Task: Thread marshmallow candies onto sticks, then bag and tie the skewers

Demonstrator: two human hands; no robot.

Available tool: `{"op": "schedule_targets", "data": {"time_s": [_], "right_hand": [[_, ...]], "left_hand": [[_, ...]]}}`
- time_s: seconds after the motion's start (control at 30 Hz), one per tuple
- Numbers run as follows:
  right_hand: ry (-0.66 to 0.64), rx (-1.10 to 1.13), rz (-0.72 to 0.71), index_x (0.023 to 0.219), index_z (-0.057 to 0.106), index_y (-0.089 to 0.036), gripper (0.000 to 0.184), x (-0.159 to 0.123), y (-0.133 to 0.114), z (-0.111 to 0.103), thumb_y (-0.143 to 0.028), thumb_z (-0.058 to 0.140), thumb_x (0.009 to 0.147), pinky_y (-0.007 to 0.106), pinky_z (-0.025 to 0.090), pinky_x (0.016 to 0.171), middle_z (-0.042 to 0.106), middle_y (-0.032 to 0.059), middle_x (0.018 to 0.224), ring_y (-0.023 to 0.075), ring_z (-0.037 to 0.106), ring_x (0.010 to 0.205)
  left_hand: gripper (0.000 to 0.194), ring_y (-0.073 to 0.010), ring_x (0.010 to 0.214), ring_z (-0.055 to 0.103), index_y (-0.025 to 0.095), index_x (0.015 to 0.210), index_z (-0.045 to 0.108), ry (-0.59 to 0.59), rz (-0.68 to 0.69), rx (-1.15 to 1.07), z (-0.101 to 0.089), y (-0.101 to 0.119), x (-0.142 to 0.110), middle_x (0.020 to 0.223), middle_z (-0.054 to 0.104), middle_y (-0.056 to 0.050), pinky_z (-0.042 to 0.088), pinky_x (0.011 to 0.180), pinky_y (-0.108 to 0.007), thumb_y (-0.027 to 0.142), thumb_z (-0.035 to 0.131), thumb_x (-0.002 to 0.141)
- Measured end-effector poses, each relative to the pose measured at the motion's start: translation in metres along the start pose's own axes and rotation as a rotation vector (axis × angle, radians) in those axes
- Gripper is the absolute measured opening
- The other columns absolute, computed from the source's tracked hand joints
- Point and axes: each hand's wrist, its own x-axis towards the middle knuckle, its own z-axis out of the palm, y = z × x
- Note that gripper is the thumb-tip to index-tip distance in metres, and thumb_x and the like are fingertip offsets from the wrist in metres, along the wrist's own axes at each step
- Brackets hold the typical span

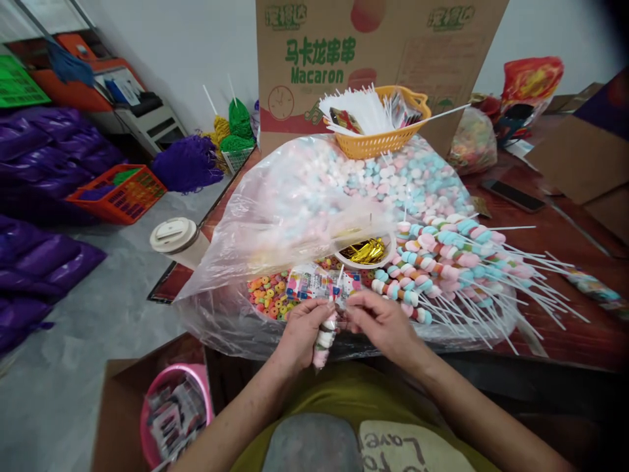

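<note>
My left hand [304, 326] is closed around a marshmallow skewer [324, 344] in a clear wrapper, its candy end pointing down toward me and its white stick up. Beside the wrapper's neck, my right hand [381, 320] has its fingers pinched together; what they grip is too small to make out. Just beyond my hands lie printed clear wrappers [314, 282] on colourful ring candies [268, 295]. A white bowl [392, 252] holds gold twist ties [366, 250]. To the right is a pile of marshmallow skewers [442, 255] with white sticks.
Behind is a large plastic bag of pastel marshmallows [378, 180], with a yellow basket [366, 145] of white sticks on it. A lidded paper cup [179, 241] stands left, a phone [514, 195] lies right. Low left, a pink tub [209, 387] holds packets. A Macaron carton [383, 46] stands behind.
</note>
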Motion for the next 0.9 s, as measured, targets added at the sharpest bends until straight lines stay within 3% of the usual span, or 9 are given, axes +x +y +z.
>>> {"op": "schedule_targets", "data": {"time_s": [0.1,0.2,0.4,0.5,0.63,0.8,0.9], "right_hand": [[0.185,0.044,-0.052,0.081,0.052,-0.019,0.012,0.001,-0.01,-0.013,-0.031,0.053,0.081,0.024,0.045,0.055,0.056,-0.0019,0.061,0.0114,0.054,0.055],[0.279,-0.173,-0.168,0.08,0.054,-0.019,0.009,0.001,-0.008,-0.01,-0.027,0.051,0.082,0.023,0.044,0.057,0.059,0.0006,0.067,0.0117,0.054,0.06],[0.288,-0.47,-0.528,0.085,0.056,-0.017,0.013,-0.001,0.006,0.004,-0.014,0.043,0.085,0.025,0.045,0.065,0.062,0.0049,0.074,0.0146,0.057,0.07],[0.168,-0.637,-0.603,0.097,0.057,-0.013,0.022,-0.002,0.009,-0.003,-0.01,0.039,0.085,0.028,0.044,0.068,0.064,0.0083,0.078,0.0167,0.057,0.074],[-0.111,-0.71,-0.479,0.084,0.058,-0.015,0.024,-0.003,0.004,-0.023,-0.016,0.035,0.088,0.027,0.042,0.06,0.061,0.0057,0.069,0.0152,0.054,0.063],[-0.12,-0.082,0.01,0.071,0.05,-0.018,0.03,-0.005,-0.016,-0.029,-0.036,0.036,0.09,0.02,0.039,0.05,0.053,-0.0016,0.06,0.0089,0.049,0.052],[-0.199,0.02,0.084,0.06,0.047,-0.017,0.036,-0.001,-0.016,-0.01,-0.038,0.039,0.088,0.019,0.035,0.047,0.048,-0.0033,0.053,0.0075,0.044,0.048]], "left_hand": [[0.023,-0.0098,0.043,0.054,0.013,0.068,0.06,-0.06,-0.05,-0.051,0.0,0.004,-0.002,0.056,0.062,0.001,0.041,0.044,-0.021,0.024,0.075,0.054],[0.023,-0.0097,0.049,0.057,0.012,0.071,0.06,-0.171,-0.1,-0.16,-0.001,0.008,-0.004,0.069,0.066,-0.002,0.042,0.044,-0.02,0.023,0.074,0.057],[0.02,-0.0125,0.053,0.06,0.012,0.074,0.059,-0.265,-0.151,-0.176,-0.003,0.01,-0.004,0.063,0.063,-0.001,0.048,0.047,-0.023,0.019,0.071,0.061],[0.02,-0.0129,0.049,0.059,0.012,0.075,0.057,-0.236,-0.133,-0.142,-0.003,0.011,-0.005,0.062,0.065,-0.003,0.049,0.047,-0.024,0.019,0.07,0.061],[0.023,-0.0129,0.047,0.059,0.013,0.074,0.056,-0.199,-0.106,-0.104,-0.004,0.014,-0.005,0.061,0.066,-0.004,0.048,0.046,-0.024,0.019,0.071,0.058],[0.024,-0.0113,0.045,0.056,0.014,0.07,0.055,-0.111,-0.054,-0.007,-0.001,0.011,-0.002,0.058,0.062,0.0,0.044,0.044,-0.022,0.023,0.072,0.056],[0.019,-0.0069,0.043,0.05,0.013,0.071,0.06,-0.072,0.052,0.097,0.003,0.005,-0.001,0.052,0.057,0.003,0.038,0.043,-0.017,0.025,0.069,0.059]]}}
